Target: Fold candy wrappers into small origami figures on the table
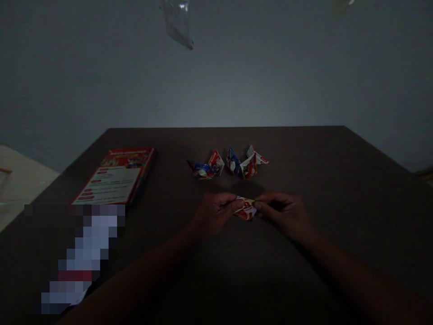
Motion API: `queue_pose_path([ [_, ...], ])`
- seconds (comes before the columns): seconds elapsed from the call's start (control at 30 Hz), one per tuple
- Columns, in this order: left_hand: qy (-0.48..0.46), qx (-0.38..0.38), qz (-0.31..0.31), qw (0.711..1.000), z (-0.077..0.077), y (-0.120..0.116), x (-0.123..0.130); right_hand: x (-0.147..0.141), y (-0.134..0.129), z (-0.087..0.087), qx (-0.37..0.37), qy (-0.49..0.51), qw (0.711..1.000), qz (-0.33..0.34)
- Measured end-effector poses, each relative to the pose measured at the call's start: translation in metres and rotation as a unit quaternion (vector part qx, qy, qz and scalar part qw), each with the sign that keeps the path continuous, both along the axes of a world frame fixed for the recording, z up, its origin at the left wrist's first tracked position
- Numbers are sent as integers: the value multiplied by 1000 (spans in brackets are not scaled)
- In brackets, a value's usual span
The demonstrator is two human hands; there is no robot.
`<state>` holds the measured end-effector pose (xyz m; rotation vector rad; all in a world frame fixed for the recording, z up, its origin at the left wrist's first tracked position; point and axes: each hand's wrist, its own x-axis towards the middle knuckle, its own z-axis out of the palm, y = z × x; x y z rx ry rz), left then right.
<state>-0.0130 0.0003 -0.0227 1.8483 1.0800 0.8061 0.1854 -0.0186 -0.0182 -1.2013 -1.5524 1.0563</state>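
Between my two hands is a small piece of folded printed paper (246,211), coloured red, white and yellow. My left hand (216,211) pinches its left side with thumb and fingers. On its right upper edge, my right hand (287,212) closes in a pinch. Beyond the hands stand folded paper shapes with pointed tips: a blue and red one (205,169) on the left, and blue, red and white folded paper (248,164) on the right. Whether the right group is one piece or two touching pieces, I cannot tell.
A stack of red and white printed sheets or booklets (117,180) lies on the left of the dark table (355,189). Nearer me is a pixelated pale item (91,253). A clear plastic bag (178,22) hangs at the grey wall (270,67) behind.
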Motion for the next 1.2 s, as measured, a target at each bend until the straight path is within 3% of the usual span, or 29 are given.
queue_pose_path([
  [0.23,27,96,14,995,4,-1,-2,-4,0,0,-56,71,996,-3],
  [0.4,9,57,21,998,5,-1,1,-4,1,-2,-78,93,993,-8],
  [0.6,-70,-55,5,996,4,-7,6,-2,0,-6,-88,112,989,-30],
  [1.2,-76,-47,34,995,-5,-6,6,-4,1,-7,-101,118,988,-21],
])
